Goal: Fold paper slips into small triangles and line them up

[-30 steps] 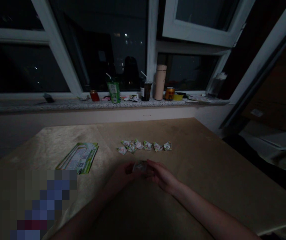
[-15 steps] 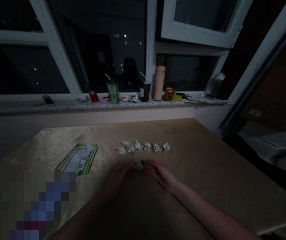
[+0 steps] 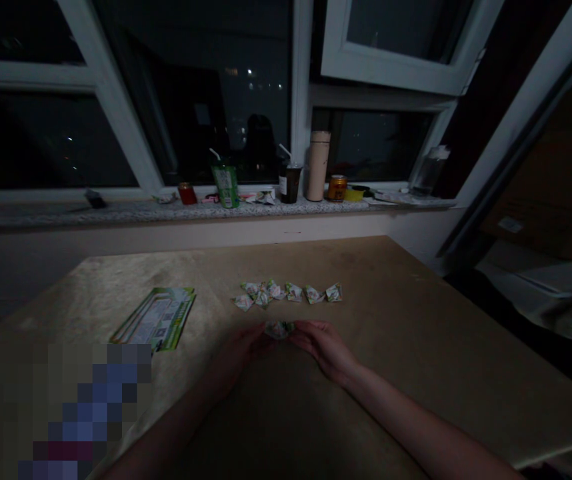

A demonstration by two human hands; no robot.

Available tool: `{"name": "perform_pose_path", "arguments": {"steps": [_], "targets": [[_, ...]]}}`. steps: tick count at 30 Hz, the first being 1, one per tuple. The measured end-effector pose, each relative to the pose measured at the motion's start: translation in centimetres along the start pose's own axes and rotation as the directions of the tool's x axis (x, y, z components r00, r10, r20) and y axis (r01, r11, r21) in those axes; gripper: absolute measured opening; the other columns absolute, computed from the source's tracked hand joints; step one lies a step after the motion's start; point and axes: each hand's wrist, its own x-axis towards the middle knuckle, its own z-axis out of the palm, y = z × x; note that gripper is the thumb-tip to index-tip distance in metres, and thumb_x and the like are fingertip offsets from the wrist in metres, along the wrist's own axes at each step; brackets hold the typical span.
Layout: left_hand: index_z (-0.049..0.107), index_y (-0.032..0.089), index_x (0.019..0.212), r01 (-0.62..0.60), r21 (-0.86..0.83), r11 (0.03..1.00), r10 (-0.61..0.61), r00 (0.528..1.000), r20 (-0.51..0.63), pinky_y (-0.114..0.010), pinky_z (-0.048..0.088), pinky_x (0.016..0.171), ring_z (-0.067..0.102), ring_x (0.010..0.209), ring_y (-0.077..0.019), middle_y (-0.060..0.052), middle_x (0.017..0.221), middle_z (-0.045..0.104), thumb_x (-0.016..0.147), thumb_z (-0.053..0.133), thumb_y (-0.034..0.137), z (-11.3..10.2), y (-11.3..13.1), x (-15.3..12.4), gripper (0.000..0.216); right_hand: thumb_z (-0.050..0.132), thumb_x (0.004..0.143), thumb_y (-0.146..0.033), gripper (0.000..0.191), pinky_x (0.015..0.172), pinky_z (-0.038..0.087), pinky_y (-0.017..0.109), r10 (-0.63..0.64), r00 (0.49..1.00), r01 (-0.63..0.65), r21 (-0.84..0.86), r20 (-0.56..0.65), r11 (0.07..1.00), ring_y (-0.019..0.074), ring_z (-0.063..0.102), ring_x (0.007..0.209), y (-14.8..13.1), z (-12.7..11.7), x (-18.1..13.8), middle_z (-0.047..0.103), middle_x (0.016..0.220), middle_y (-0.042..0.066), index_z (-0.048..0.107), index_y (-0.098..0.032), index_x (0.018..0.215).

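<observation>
Between my two hands is a small green-and-white printed wrapper [image 3: 279,329], raised just over the table. My left hand [image 3: 250,343] pinches its left end, and my right hand [image 3: 322,343] has its right end between the fingertips. What is inside the wrapper, if anything, I cannot make out. Just beyond my hands, several similar crumpled, pointed wrappers [image 3: 293,292] lie in a loose row, bunched closer at its left end. Off to the left are flat green-and-white printed packages [image 3: 169,320], overlapping each other.
The brown table [image 3: 391,313] reaches to the wall under the window. On the stone sill [image 3: 141,212] stand a green cup [image 3: 225,185], a dark cup with a straw [image 3: 291,185], a pink flask [image 3: 319,167], a gold can [image 3: 337,189] and a red jar [image 3: 187,193]. Pixelation covers the lower left.
The wrapper between my hands has shifted slightly, its right end now looking more spread and less dark. My right fingertips have moved a little; the row of wrappers stays put.
</observation>
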Motion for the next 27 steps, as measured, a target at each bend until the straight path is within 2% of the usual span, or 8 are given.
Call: {"name": "perform_pose_path", "arguments": {"steps": [5,12,23,27], "targets": [[0.071,0.016,0.090,0.012,-0.004,1.000,-0.012,1.000,-0.006,-0.036,0.047,0.093,0.065,0.096,-0.0251,-0.008,0.095,0.073,0.079,0.067,0.048,-0.16,-0.12,0.21,0.035,0.081,0.061,-0.031,0.020,0.083,0.049,0.028,-0.020,1.000,0.020,0.007,-0.004,1.000,0.0128,0.063,0.070,0.26,-0.22,0.17,0.070,0.070,0.004,0.072,-0.013,0.065],[0.071,0.015,0.092,0.017,-0.002,1.000,-0.017,1.000,0.003,-0.036,0.047,0.093,0.065,0.098,-0.0254,-0.007,0.098,0.072,0.079,0.068,0.046,-0.12,0.07,0.08,0.033,0.080,0.063,-0.030,0.021,0.084,0.049,0.027,-0.013,1.000,0.013,0.002,0.019,1.000,0.0134,0.064,0.074,0.41,-0.54,0.36,0.071,0.077,0.005,0.073,-0.012,0.070],[0.071,0.017,0.087,0.020,-0.030,0.999,-0.020,1.000,-0.003,-0.036,0.048,0.092,0.067,0.093,-0.0244,-0.006,0.090,0.073,0.081,0.065,0.045,-0.34,-0.26,0.22,0.030,0.081,0.061,-0.027,0.018,0.082,0.051,0.027,-0.009,0.999,0.010,0.059,-0.032,0.998,0.0125,0.064,0.069,0.69,-0.90,0.63,0.069,0.070,0.003,0.070,-0.014,0.066],[0.071,0.017,0.090,0.007,-0.027,1.000,-0.007,1.000,0.010,-0.036,0.047,0.093,0.066,0.095,-0.0242,-0.006,0.094,0.073,0.082,0.063,0.045,-0.19,-0.10,0.08,0.030,0.081,0.059,-0.025,0.018,0.081,0.052,0.028,-0.011,0.998,0.016,0.078,-0.057,0.997,0.0137,0.065,0.070,0.60,-0.75,0.48,0.069,0.070,0.003,0.069,-0.014,0.066]]}}
